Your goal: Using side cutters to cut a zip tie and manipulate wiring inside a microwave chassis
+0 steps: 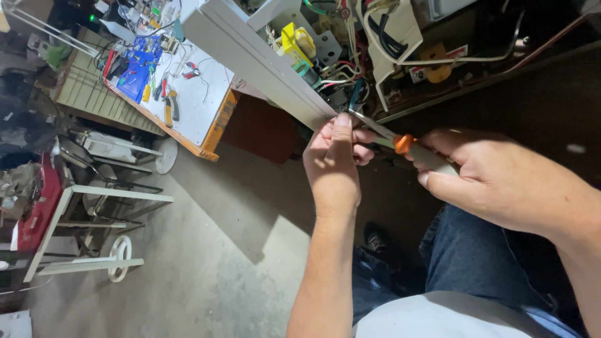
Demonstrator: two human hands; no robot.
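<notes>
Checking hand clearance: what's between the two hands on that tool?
In the head view, the tool's metal shaft and orange collar span the gap between the left hand and the right hand.

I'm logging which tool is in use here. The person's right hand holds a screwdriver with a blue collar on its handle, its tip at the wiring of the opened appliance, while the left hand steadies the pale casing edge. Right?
Not quite: the collar is orange, not blue. The head view shows the right hand gripping the screwdriver, its tip at the wiring of the opened appliance, while the left hand rests at the pale casing edge.
</notes>
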